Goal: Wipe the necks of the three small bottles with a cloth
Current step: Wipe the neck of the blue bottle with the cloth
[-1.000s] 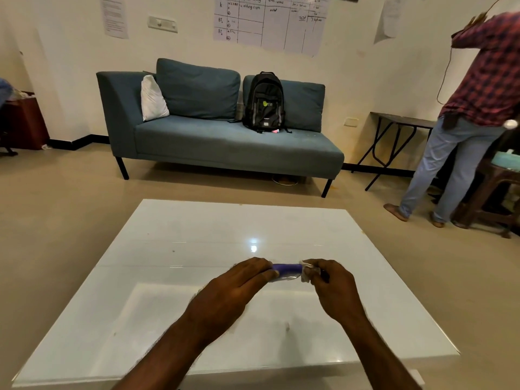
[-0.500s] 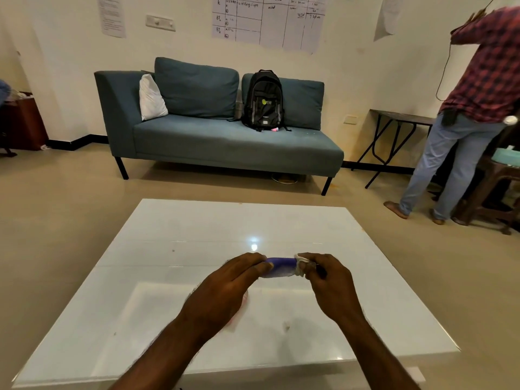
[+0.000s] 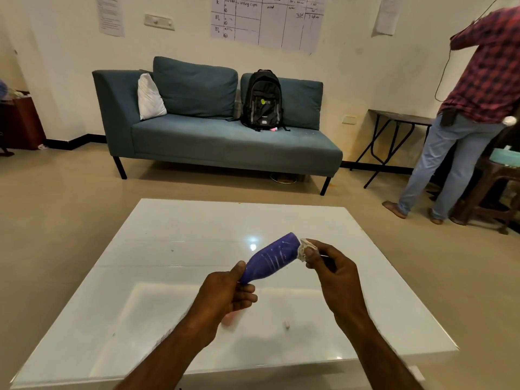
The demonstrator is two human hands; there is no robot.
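Note:
A small purple bottle (image 3: pixel 272 259) is held above the white glossy table (image 3: pixel 168 249), tilted with one end up and to the right. My left hand (image 3: pixel 228 294) grips its lower end. At the bottle's upper end, my right hand (image 3: pixel 333 273) pinches a small off-white cloth (image 3: pixel 304 248) against it. A pinkish thing (image 3: pixel 229 319) lies on the table under my left hand, mostly hidden. No other bottles are in view.
A tiny white scrap (image 3: pixel 287 324) lies on the table in front of my hands. Beyond the table stand a blue sofa (image 3: pixel 225 142) with a black backpack (image 3: pixel 262 101), a folding side table (image 3: pixel 394 122), and a person (image 3: pixel 472 114) at the far right.
The bottle has tilted from lying level between my hands to pointing up and right. More of it shows now, and my hands have drawn apart.

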